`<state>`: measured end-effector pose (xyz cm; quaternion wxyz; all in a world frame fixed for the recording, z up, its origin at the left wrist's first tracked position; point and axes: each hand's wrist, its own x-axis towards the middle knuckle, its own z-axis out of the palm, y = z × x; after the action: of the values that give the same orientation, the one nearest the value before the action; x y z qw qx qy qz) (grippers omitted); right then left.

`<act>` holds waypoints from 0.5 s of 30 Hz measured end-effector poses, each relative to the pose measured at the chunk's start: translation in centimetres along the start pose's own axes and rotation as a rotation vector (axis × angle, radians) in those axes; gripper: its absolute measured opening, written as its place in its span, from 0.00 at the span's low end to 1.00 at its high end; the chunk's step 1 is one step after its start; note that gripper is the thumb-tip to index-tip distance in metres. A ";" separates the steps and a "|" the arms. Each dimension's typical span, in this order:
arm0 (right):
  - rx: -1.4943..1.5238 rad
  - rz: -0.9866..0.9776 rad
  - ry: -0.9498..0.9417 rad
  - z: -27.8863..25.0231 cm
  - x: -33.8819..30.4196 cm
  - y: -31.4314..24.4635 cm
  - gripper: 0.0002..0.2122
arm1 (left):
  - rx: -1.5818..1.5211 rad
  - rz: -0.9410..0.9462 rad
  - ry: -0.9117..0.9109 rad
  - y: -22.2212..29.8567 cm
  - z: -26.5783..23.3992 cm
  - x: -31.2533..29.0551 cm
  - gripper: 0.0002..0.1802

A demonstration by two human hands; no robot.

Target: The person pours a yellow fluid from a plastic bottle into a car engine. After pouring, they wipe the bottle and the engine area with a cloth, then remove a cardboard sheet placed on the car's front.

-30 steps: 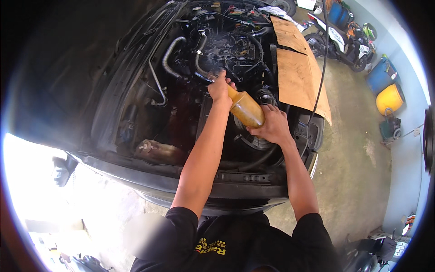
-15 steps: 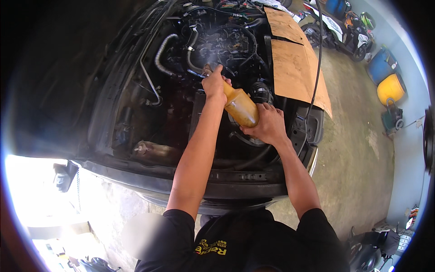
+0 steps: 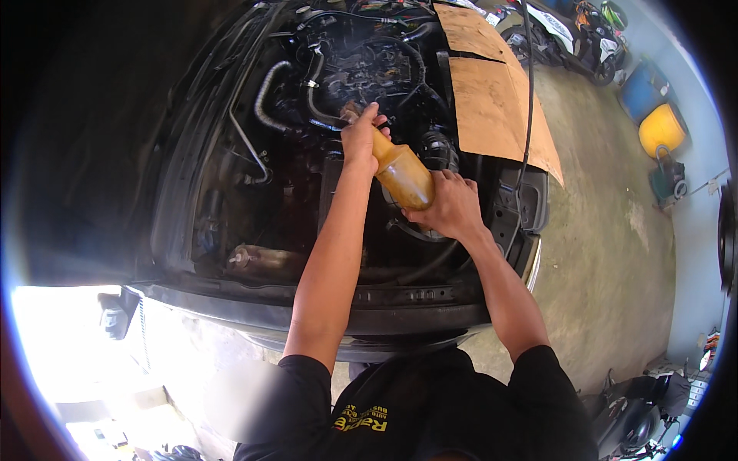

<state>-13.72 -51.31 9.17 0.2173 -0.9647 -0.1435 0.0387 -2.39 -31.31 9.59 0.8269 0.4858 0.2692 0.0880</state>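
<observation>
A yellow-brown translucent bottle (image 3: 407, 178) is held slantwise over the open engine bay of a vehicle, its narrow end pointing away from me and to the left. My left hand (image 3: 361, 142) is closed round that narrow end, the thumb stretched forward. A brownish head piece (image 3: 350, 113) shows just past these fingers, its details unclear. Round the wide base, on its right side, my right hand (image 3: 453, 203) is closed. Beyond the bottle lies the dark engine (image 3: 377, 73), under a faint haze. A black ribbed hose (image 3: 438, 150) runs close by the right hand.
Brown cardboard sheets (image 3: 500, 111) cover the bay's right edge, where a thin black rod (image 3: 527, 84) rises. A silver ribbed hose (image 3: 266, 100) and a cloudy container (image 3: 265, 258) are at left. Motorcycles (image 3: 596, 46), a blue drum (image 3: 644, 91) and a yellow drum (image 3: 661, 131) stand far right.
The whitish mist by the bottle's narrow end has thinned. The view has shifted slightly; both hands keep the same hold on the bottle.
</observation>
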 end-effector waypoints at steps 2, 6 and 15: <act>-0.013 -0.001 0.001 -0.1 0.0 -0.1 0.44 | -0.001 -0.010 0.024 0.1 -0.1 0.2 0.16; -0.032 -0.001 0.008 -0.2 -0.1 -0.2 0.44 | -0.018 0.001 0.000 -0.3 -0.1 0.5 0.17; -0.023 0.009 -0.004 -0.6 -0.2 0.0 0.43 | -0.024 -0.018 -0.006 -0.2 0.5 -0.2 0.18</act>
<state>-13.83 -51.64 9.72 0.2057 -0.9677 -0.1399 0.0402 -2.31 -31.86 9.70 0.8342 0.4736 0.2700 0.0826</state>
